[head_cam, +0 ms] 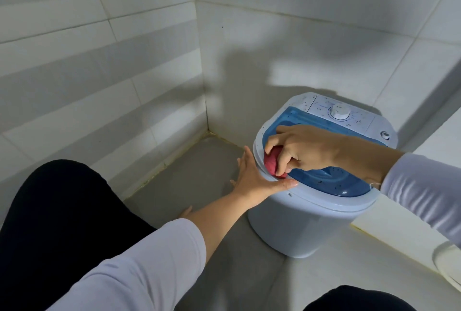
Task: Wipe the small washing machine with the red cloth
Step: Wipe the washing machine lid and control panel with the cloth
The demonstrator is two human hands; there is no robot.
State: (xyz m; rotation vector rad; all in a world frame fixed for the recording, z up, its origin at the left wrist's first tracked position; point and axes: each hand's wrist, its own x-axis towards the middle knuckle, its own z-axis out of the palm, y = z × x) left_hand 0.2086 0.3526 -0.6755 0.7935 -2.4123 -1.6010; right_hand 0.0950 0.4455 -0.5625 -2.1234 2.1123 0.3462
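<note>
Now steadying small washing machine (309, 221) with left hand (252, 181), fingers spread flat against its side at 9 o'clock. Right hand (299, 148) pinching bunched red cloth (272, 162), pressing it on white rim. I'm judging risk: light machine sliding on floor (199, 173) under hard push, specks on blue lid (331, 181) smearing. Cloth sitting under fingertips, at hand's 8 o'clock.

Lighting: dim, cool, bluish overall. Bright patch on the back wall (311, 71) above the washing machine (311, 216); soft broad shadows across that wall and the floor (199, 181). Glare: none strong. Focus: sharp centre, slight softness toward the corners. Distortion: wide-angle; tile lines on the left wall (74, 61) bow.
</note>
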